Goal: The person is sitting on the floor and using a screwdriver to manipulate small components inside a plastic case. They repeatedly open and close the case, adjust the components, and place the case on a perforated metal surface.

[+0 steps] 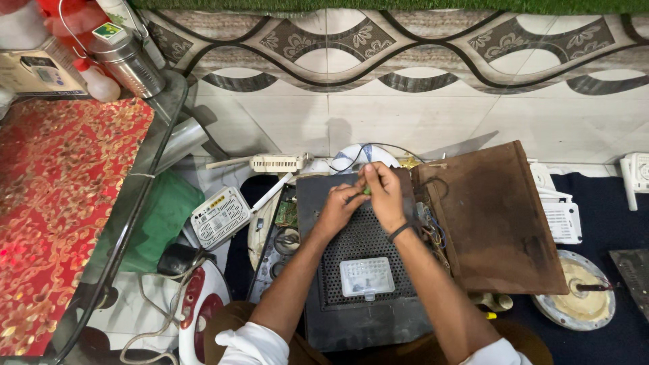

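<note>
We see 2 bare hands meeting at the far edge of a dark perforated metal cover [362, 247] that lies flat on the floor in front of the person. The left hand [340, 206] is curled, its fingertips pressed together around a small green piece [366, 191], and the right hand [384, 192] closes over the same piece from the other side, so both hands pinch it between them. A dark band [399, 232] circles the right wrist. The green piece sits just above the cover's top edge; we cannot tell what it is. On the cover, nearer the person, lies a small white plastic tray [366, 276]. Just right of the cover rests a brown rusty panel [497, 220], tilted, with loose coloured wires [433, 236] showing between the 2. To the left we find a white router [220, 216] and a green circuit board [286, 213]. A round metal plate [581, 297] lies at the far right on dark cloth
</note>
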